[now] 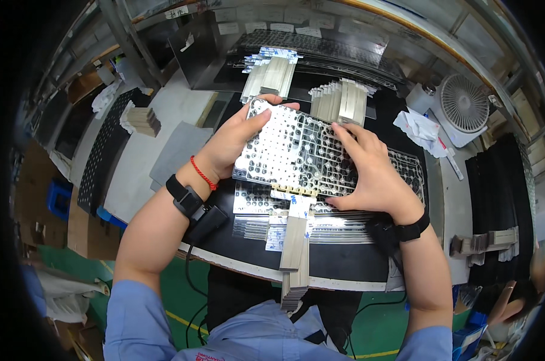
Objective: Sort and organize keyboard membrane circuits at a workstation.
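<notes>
A thin, silvery keyboard plate (290,147), full of small holes, is tilted up above the middle of the bench. My left hand (233,138) grips its upper left corner, thumb on the face and fingertips behind the far edge. Across its right part stretches my right hand (378,168), fingers at the far edge and thumb at the near edge. Below lie more perforated plates in a stack (344,225), partly covered by the held plate and my hands. Grey flat strips (293,246) with blue-and-white film hang from the near edge over the bench edge.
Two bundles of grey strips, a left one (272,75) and a right one (344,99), stand behind the plate. A white fan (463,105) and a crumpled white wrapper (420,129) are at the right. Black cables hang near my wrists. Part of another person (513,307) shows at lower right.
</notes>
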`<state>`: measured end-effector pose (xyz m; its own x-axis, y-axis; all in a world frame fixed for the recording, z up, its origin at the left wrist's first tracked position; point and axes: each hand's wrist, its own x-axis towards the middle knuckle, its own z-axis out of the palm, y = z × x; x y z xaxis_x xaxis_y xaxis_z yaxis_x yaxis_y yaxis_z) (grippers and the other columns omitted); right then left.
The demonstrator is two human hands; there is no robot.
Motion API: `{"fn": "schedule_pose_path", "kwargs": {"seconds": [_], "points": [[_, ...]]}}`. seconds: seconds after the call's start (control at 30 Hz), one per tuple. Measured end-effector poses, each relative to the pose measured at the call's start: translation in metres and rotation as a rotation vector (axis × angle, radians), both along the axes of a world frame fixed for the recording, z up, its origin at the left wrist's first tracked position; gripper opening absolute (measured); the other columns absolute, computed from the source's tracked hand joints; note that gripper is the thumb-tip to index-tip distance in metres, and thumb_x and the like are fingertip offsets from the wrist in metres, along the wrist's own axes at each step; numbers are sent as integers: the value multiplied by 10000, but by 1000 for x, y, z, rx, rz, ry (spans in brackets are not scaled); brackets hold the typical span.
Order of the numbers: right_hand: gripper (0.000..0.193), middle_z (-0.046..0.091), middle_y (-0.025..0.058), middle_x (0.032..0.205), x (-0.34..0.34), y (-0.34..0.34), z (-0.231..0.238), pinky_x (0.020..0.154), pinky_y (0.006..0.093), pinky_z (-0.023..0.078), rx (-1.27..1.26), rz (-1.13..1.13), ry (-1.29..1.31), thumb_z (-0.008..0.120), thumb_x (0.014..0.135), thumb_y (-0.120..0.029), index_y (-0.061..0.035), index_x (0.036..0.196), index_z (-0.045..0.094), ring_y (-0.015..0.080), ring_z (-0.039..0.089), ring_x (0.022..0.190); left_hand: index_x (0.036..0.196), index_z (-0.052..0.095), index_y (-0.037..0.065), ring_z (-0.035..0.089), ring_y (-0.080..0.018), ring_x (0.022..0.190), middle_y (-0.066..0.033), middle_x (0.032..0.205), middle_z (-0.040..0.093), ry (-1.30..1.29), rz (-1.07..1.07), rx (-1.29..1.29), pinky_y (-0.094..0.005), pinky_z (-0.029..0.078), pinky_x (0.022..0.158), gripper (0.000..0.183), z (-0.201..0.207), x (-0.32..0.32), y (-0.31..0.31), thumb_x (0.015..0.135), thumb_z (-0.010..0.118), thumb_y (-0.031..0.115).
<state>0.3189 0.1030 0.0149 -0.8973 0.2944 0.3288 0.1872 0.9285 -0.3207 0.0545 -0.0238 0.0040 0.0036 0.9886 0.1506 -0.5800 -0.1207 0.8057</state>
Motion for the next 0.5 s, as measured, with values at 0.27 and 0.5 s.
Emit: {"fn": "schedule_pose_path", "kwargs": {"seconds": [0.27,0.5], "points": [[1166,409,265,1480,-1,0,-5,1161,523,273,-55,0,-34,900,553,-459,-93,1538,393,436,377,1392,1393,437,61,582,-283,1294,-190,1503,482,221,119,-33,-403,547,1035,396,-4,1,-2,1023,565,125],[1170,400,255,1490,0,-1,-4,1162,518,269,-57,-2,-38,903,553,-477,-101,1539,397,434,372,1394,1401,433,61,589,-281,1286,-194,1491,494,227,119,-39,-392,550,1030,393,-3,3,-2,1038,551,154]]}}
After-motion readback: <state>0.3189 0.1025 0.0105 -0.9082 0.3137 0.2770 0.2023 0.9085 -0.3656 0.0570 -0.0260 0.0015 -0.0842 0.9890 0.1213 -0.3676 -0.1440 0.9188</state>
